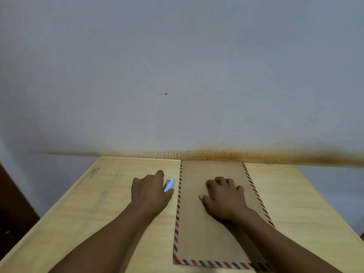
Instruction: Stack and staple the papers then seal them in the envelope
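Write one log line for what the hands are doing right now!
left hand: around light blue stapler on table | right hand: flat on envelope | papers: not visible

Brown envelope (212, 223) with red-and-blue striped border, lying flat, lengthwise. Light-blue stapler (170, 184) just beside its left edge.

No readable text, label, brand or number anywhere in view
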